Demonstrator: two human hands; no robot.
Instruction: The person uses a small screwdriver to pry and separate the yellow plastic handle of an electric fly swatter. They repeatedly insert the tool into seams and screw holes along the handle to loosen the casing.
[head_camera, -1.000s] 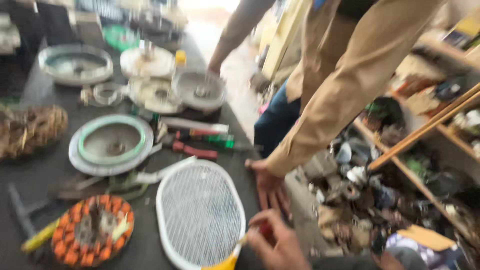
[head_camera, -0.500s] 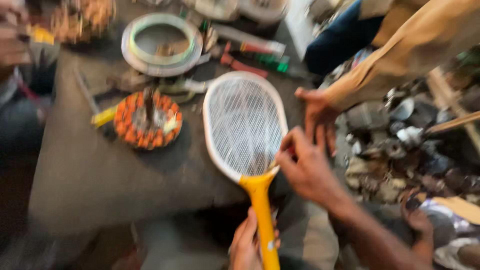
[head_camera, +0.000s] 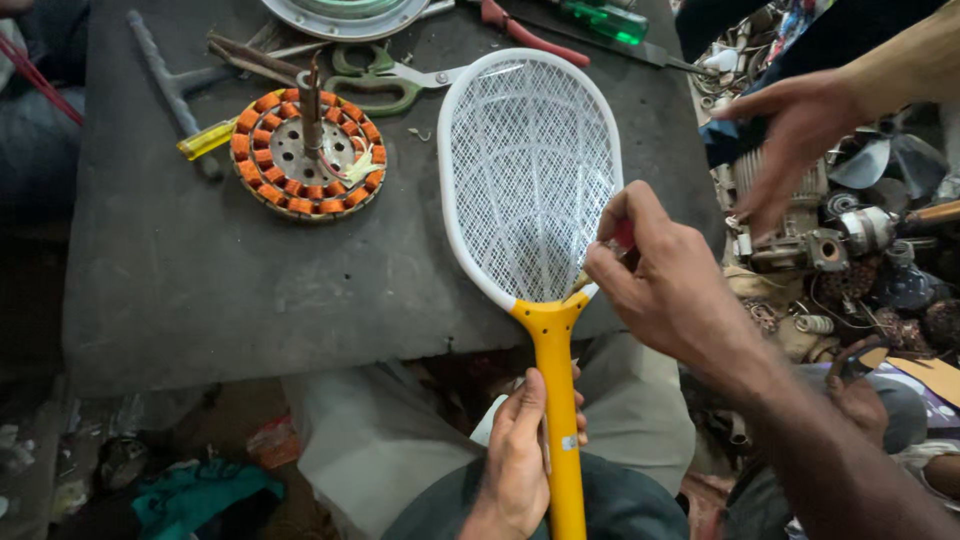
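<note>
Right fingers (head_camera: 628, 215): we see them pinched shut on a small tool (head_camera: 600, 262) with a red grip. Its thin tip rests at the bottom edge of the net, so it can poke right where the net meets the handle.

Right hand (head_camera: 665, 290): it comes in from 4 o'clock and hangs over the racket's lower right rim.

Left fingers (head_camera: 527, 400): they wrap the yellow handle (head_camera: 560, 400), closed around it. We think this grip keeps the racket from sliding while the tool works.

Left hand (head_camera: 520, 450): it sits at 6 o'clock, low over our lap.

Racket (head_camera: 530, 175): a bug-zapper racket with a white rim and wire net. Its head lies flat on the dark table (head_camera: 180, 290) and its handle sticks off the near edge toward us. That way the table bears the head and the handle is free to hold.

Motor coil (head_camera: 308, 155): a round ring of orange wire bundles with a metal rod in the middle, at 9 o'clock from the racket, near but apart.

Scissors (head_camera: 390, 80): green handles, at 11 o'clock from the racket head, just beside its rim.

Yellow screwdriver (head_camera: 208, 140): it pokes out from the far left side of the coil.

Other person's hand (head_camera: 790, 140): it reaches in at 2 o'clock, fingers spread, over a heap of metal parts (head_camera: 850, 260). It holds nothing that we can see.
</note>
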